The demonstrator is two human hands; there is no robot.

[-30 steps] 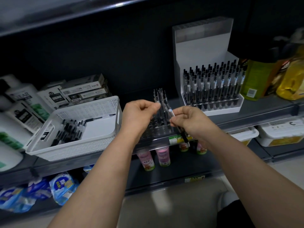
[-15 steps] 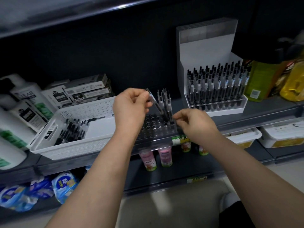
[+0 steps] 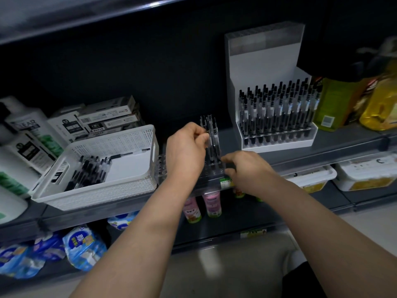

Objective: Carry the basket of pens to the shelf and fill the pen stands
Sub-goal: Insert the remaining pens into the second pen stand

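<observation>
1. The left hand (image 3: 187,151) pinches a pen (image 3: 211,136) between thumb and curled fingers. It holds the pen upright among the few pens standing in the clear pen stand (image 3: 162,168).
2. The clear pen stand sits at the front edge of the shelf (image 3: 322,160), just beside the right wall of the basket (image 3: 96,190).
3. The right hand (image 3: 247,168) is at the stand's right front corner with its fingers curled against it. Whether they actually grip the stand cannot be told.
4. The white perforated basket stands on the shelf to the left of both hands, at the front edge. Loose pens (image 3: 88,173) lie heaped in its left half, and one more lies along its back wall.
5. A white pen stand (image 3: 277,143) sits farther right and farther back on the shelf, packed with upright black-capped pens.
6. Cardboard boxes (image 3: 107,119) are stacked behind the basket. White bottles (image 3: 28,138) crowd the shelf's left end, and yellow bottles (image 3: 378,104) its right end.
</observation>
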